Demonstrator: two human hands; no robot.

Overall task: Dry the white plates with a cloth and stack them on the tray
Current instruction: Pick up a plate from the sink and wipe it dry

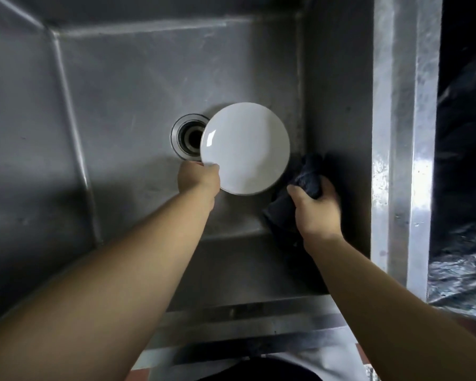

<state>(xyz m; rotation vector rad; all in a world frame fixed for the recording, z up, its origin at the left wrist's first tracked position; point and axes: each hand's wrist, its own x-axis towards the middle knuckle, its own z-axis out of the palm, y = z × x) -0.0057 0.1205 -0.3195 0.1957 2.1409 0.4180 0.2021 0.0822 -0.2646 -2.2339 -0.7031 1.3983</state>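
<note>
Over the steel sink (149,78), near the drain (188,137): L hand (199,178) gripped a white plate (245,148) by its rim; R hand (315,210) clutched a dark cloth (307,174) just beside it. Step: drying, apparently about to start. Next: bring cloth onto plate face. No tray in view.
</note>
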